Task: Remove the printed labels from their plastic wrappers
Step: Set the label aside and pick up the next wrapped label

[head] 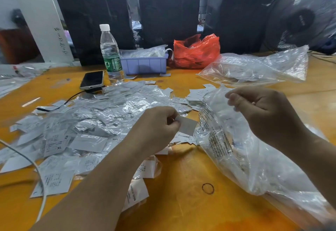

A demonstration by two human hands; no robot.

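Left hand [158,123] pinching label [188,125], right hand [261,109] gripping clear bag [236,149], bottle [111,52] behind

Viewpoint: we look from head height, forward and down.
Nearness: close above our left hand [156,125] and right hand [261,110].
Views: only this one.

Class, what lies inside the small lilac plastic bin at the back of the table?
The lilac plastic bin holds clear crinkled plastic wrappers heaped above its rim, with a white strip curling over the right end. The bin's walls hide whatever lies deeper.
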